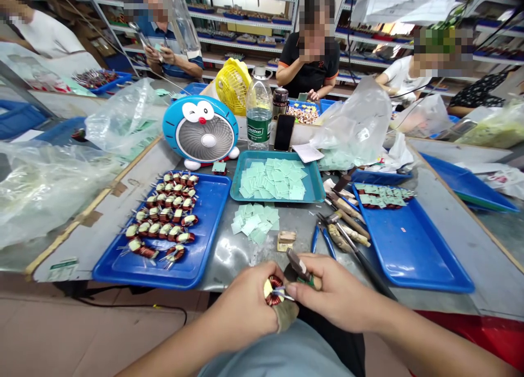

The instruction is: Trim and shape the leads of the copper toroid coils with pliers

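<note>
Low in front of me, my left hand [256, 300] is closed around a copper-wound toroidal coil [273, 291] with pale yellow pieces on its side. Bare wire leads stick out of the coil to the right. My right hand [331, 292] grips a dark, blunt-ended tool [299, 265] whose kind I cannot make out. Its thumb and fingertips are close by the leads; whether they pinch them is unclear. A tan covering [286, 315] shows below the coil, by my left fingers. Just beyond my hands stands a small pale block [285, 240].
Rows of coils sit in the left blue tray [164, 270]. Green square boards fill a teal tray [237, 194], with a loose pile [256, 224] before it. Pliers [323, 239] and hammers lie beside the right blue tray [426, 251]. A fan [202, 131] and bottle [258, 112] stand behind.
</note>
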A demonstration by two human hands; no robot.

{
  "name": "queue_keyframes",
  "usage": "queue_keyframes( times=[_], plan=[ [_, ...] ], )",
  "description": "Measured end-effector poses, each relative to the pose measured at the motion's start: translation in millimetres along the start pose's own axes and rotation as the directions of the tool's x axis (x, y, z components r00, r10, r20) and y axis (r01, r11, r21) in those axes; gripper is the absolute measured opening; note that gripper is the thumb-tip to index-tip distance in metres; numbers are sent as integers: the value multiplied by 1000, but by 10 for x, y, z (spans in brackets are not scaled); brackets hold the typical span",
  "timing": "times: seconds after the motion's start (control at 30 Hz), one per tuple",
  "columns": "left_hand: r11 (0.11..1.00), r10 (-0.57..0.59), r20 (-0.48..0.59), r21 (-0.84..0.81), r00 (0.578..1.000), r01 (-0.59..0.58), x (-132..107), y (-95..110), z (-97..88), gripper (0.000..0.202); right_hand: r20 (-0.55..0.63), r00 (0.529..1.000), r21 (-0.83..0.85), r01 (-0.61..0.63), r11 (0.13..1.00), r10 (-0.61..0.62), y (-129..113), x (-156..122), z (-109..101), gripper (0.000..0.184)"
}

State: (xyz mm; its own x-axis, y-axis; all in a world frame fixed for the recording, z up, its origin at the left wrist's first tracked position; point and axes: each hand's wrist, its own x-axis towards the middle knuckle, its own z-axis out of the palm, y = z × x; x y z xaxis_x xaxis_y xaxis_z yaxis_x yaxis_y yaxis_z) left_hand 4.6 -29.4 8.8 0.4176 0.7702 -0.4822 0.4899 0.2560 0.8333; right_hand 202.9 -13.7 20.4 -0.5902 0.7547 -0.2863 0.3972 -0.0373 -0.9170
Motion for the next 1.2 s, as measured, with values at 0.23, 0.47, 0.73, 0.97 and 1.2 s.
queue_keyframes(
  times=[0.23,0.47,0.73,0.97,1.2],
  plan=[
    [997,-49,26,-50,998,50,35,-30,16,22,33,998,233,-66,970,60,122,-17,10,14],
    [999,-40,9,-15,999,41,42,-41,26,24,64,998,277,-30,961,12,95,13,-48,20],
    [991,97,-39,98,995,-93,35,-58,22,21,3,1000,154,-30,988,30,79,-8,-73,17],
    [957,246,-85,176,965,-229,57,-126,28,27,-104,994,48,27,998,-22,-8,-86,-42,11],
    [924,309,-104,269,945,-273,72,-145,12,24,-184,979,-13,84,996,-85,10,-135,0,15]
  ],
)
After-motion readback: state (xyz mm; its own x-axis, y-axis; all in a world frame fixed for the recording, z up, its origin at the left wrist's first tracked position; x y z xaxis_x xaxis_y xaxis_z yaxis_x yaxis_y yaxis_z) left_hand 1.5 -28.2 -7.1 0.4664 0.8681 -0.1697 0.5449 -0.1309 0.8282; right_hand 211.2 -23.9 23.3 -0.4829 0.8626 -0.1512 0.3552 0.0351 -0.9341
